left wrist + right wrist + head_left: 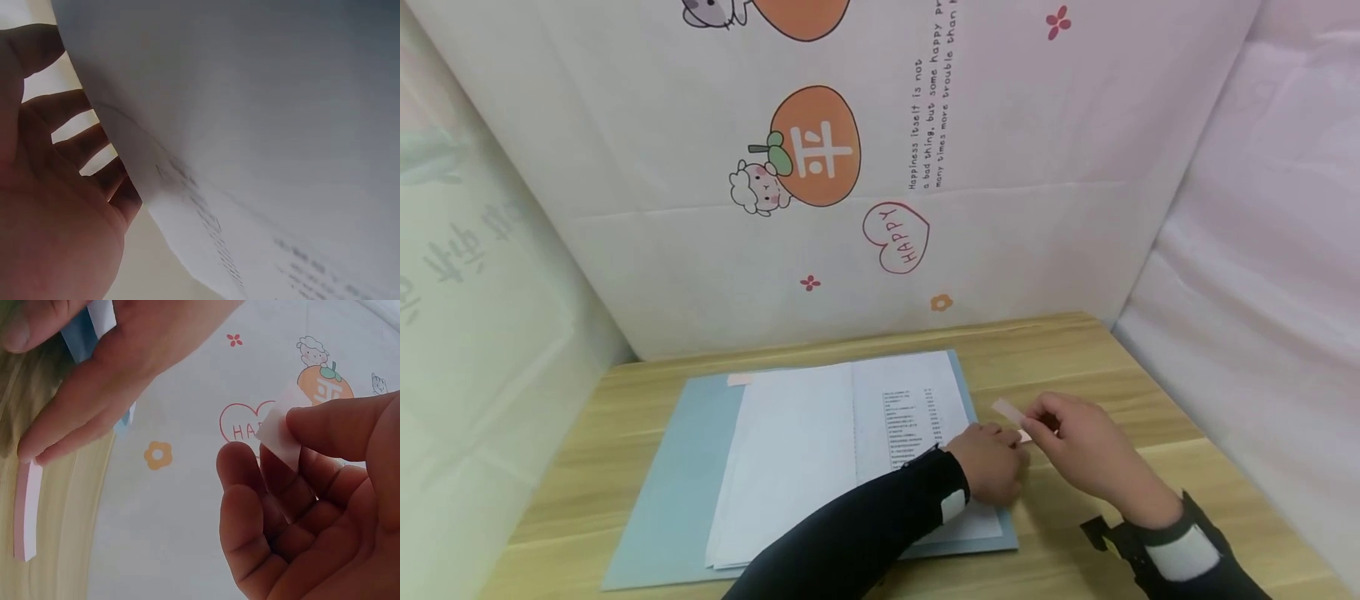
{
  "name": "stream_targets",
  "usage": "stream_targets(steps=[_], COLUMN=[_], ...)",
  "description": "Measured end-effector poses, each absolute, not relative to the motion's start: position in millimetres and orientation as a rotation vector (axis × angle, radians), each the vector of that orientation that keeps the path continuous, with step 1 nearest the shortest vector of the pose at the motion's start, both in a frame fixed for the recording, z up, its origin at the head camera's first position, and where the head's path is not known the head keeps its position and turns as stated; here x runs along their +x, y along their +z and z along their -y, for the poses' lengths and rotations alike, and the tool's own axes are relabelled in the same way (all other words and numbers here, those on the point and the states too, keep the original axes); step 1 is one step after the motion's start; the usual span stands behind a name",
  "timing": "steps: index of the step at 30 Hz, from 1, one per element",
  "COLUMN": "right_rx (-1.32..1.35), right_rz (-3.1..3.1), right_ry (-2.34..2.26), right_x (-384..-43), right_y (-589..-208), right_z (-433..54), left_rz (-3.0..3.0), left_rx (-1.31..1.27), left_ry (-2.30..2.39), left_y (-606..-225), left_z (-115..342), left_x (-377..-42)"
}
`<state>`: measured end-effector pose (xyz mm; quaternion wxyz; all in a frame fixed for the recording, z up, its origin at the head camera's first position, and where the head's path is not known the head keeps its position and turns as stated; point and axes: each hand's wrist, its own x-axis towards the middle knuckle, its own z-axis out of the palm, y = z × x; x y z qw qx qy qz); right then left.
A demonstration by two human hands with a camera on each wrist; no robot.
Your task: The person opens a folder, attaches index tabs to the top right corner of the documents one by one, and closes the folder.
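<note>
My right hand (1086,450) is raised over the table right of the folder. It pinches a pale pink sticky-note strip (1009,411) between thumb and finger; close up, the strip (281,428) stands upright from the fingertips. My left hand (988,462) lies across the printed page's right edge, fingertips touching a small pink sticky-note pad (26,512) on the wood. Under that forearm an open light blue folder (658,508) holds white papers (797,450). In the left wrist view a curved page (237,125) hides some of the left fingers.
Another pink strip (741,379) sticks out at the papers' top left. The wooden table (1142,408) ends at a white printed cloth (1037,208) behind, with white cloth on both sides too.
</note>
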<state>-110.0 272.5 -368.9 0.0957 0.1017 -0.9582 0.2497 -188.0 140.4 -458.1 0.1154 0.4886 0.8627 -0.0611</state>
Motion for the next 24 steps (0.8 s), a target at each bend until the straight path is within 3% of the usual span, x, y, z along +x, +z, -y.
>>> stream_targets(steps=[6, 13, 24], right_rx=[0.302, 0.293, 0.281], right_rz=[2.835, 2.816, 2.829], right_ry=[0.746, 0.763, 0.783], right_x=[-109.6, -109.2, -110.0], right_y=[-369.0, -368.2, -367.3], right_z=[-271.0, -270.0, -265.0], left_rz=[-2.531, -2.586, -2.734], left_rx=[1.440, 1.666, 1.504], left_ry=[-0.161, -0.094, -0.100], left_y=[-467.9, -458.2, -446.7], left_z=[-135.9, -122.1, -86.6], left_x=[-200.5, -211.7, -222.1])
